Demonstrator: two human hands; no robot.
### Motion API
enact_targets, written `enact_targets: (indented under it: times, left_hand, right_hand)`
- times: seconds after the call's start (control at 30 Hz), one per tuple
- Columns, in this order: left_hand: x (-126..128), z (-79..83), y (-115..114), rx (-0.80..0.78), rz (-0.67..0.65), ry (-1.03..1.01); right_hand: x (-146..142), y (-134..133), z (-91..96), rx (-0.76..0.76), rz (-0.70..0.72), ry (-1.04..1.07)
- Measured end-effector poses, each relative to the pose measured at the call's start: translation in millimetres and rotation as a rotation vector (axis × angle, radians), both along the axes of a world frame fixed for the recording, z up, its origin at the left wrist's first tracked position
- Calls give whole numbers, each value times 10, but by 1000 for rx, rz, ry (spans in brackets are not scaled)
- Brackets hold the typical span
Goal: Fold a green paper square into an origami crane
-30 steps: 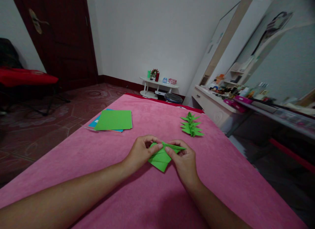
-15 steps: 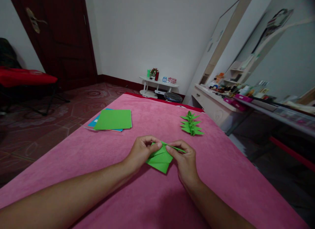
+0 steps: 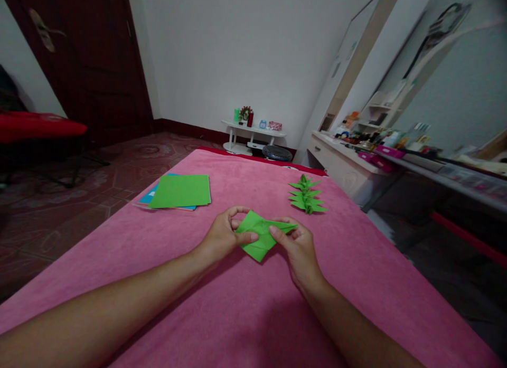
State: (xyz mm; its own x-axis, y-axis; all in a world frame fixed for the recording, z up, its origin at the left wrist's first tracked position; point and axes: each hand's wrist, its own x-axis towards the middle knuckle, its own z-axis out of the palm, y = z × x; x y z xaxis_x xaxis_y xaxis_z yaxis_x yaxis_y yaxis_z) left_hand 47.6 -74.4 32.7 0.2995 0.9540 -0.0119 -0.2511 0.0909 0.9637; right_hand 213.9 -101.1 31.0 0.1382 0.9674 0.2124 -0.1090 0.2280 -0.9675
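Two hands' fingers, pinched nearly closed, folded green paper between

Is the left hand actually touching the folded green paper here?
Touching. In the head view, the thumb of the left hand lies on the near face of the folded green paper.

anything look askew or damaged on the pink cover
Only the paper stack at left: its top green sheet lies askew over blue paper, whose edges stick out. I see no spill, and no tear in the held green paper.
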Motion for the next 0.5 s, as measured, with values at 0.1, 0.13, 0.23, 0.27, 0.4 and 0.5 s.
enact_targets:
  times: [0.1, 0.13, 0.23, 0.27, 0.4, 0.5]
  left_hand:
    - [-43, 0, 60, 25, -20, -33]
    - [-53, 0, 73, 41, -27, -53]
    - [-64, 3, 86, 94, -61, -77]
    - [-61, 3, 84, 105, -78, -70]
    - [-18, -21, 55, 88, -71, -108]
    - [22, -59, 18, 8, -80, -204]
  right_hand:
    - [-19, 3, 37, -50, 132, 19]
    - [-26, 0, 45, -63, 183, 14]
    - [-33, -12, 57, -49, 250, -75]
    - [-28, -17, 61, -13, 225, -133]
    - [38, -36, 106, 295, 18, -373]
    - [96, -46, 155, 496, -98, -460]
